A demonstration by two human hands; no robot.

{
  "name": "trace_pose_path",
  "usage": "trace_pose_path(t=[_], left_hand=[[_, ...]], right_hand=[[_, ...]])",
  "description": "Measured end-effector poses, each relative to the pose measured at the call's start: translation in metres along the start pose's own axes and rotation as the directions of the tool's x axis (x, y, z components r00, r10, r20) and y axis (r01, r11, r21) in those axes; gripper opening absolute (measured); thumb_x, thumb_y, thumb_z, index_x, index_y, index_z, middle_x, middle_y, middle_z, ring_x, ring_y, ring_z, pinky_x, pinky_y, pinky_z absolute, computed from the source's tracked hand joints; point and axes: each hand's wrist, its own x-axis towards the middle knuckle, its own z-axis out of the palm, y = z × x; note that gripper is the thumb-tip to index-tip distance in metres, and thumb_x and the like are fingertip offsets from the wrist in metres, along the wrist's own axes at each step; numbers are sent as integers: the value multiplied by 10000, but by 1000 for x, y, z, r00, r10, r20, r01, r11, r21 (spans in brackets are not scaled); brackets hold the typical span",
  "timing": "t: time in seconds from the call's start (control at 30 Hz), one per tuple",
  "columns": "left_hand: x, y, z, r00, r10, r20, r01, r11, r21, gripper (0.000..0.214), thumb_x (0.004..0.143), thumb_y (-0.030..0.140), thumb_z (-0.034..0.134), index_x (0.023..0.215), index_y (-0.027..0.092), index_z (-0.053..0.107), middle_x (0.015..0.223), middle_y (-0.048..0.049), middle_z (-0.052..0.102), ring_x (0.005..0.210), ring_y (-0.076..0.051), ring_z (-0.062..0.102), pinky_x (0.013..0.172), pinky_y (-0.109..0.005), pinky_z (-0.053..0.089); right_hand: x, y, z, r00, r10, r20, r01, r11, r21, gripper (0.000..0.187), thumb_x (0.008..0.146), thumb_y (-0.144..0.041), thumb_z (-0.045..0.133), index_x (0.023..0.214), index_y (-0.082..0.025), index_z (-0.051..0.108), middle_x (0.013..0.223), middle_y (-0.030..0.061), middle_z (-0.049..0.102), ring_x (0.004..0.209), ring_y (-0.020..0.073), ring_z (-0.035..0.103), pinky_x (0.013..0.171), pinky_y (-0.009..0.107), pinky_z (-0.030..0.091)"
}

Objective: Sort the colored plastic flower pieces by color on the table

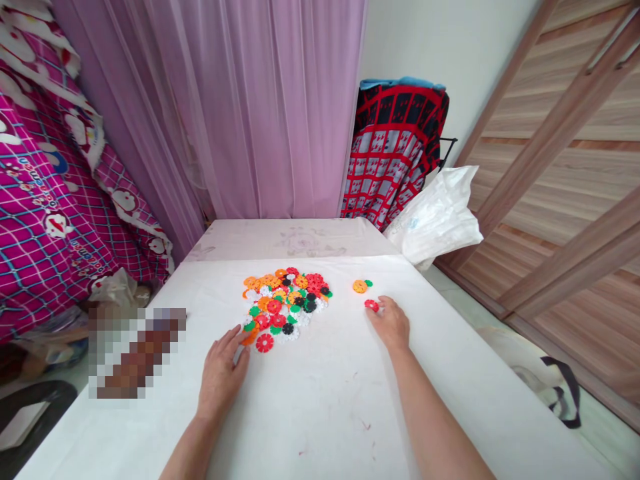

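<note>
A pile of flat plastic snowflake discs (286, 301) in red, orange, green, black and white lies in the middle of the white table (320, 400). My left hand (220, 373) rests flat on the table, fingers stretched out, fingertips touching an orange disc (249, 335) at the pile's near left edge. A red disc (265, 343) lies just right of those fingers. My right hand (391, 325) sits to the right of the pile, fingers curled, pinching a red disc (371, 305). An orange disc joined to a green one (361, 286) lies just beyond it.
Pink curtains (260, 107) hang behind the table. Patterned pink bedding (55, 200) is at the left, a red checked cloth (395, 153) and a white plastic bag (440, 217) at the back right. Wooden panelling (570, 200) lines the right side. A blurred patch (135, 350) covers the table's left edge.
</note>
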Motion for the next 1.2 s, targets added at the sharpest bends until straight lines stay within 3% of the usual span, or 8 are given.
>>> trace_pose_path(t=[0.23,0.37,0.43,0.5,0.57,0.67,0.9,1.2], left_hand=[[4,9,-3,999,-47,7,47,999,-16,387,883,248,363,1118,245,671,1301,-72,620,1200,-253,569,1040,-491,418],[5,11,-4,998,-53,27,53,999,-10,391,886,235,355,1118,255,670,1299,-65,622,1236,-257,541,1048,-511,401],[5,12,-4,998,-52,33,52,999,-10,387,889,231,358,1116,257,671,1293,-62,627,1241,-260,537,1047,-515,397],[5,12,-4,997,-57,46,58,998,-16,386,893,225,360,1122,262,669,1290,-55,630,1245,-262,533,1048,-520,393],[4,13,-4,997,-59,55,61,998,-25,387,890,214,365,1129,264,665,1282,-50,636,1248,-262,529,1051,-525,387],[3,14,-4,997,-53,51,54,998,-32,386,878,193,379,1126,259,666,1269,-53,644,1246,-257,530,1057,-514,382],[4,17,-7,995,-65,79,67,998,-23,394,865,187,400,1153,274,656,1284,-52,635,1253,-259,524,1063,-523,370],[2,12,-4,996,-50,80,52,998,-22,386,857,205,409,1148,269,655,1290,-55,631,1262,-269,519,1066,-534,364]], right_hand=[[-8,-6,2,991,-41,-126,55,993,108,302,784,-340,535,1018,-177,636,983,83,668,871,216,586,812,329,432],[-39,-52,9,952,-280,-125,304,918,255,191,814,-278,501,881,-203,663,910,62,678,882,206,579,849,324,434],[-62,-86,11,878,-470,-93,473,816,332,183,837,-234,487,844,-227,670,891,39,683,880,189,571,850,312,432],[-87,-119,12,746,-664,-53,625,670,401,179,854,-205,502,862,-241,678,903,22,686,891,178,556,841,303,428],[-107,-146,11,621,-783,-15,710,555,433,160,855,-202,540,914,-252,680,962,9,696,931,181,544,859,314,416],[-123,-170,11,556,-830,35,741,515,431,195,828,-223,605,1008,-267,665,1043,-5,698,998,198,530,874,333,396],[-121,-175,21,578,-807,118,729,576,370,281,786,-284,647,1065,-261,626,982,25,692,997,221,529,844,347,384],[-123,-171,22,677,-735,30,658,623,423,378,733,-274,655,1101,-231,582,967,34,688,950,224,558,850,352,388]])
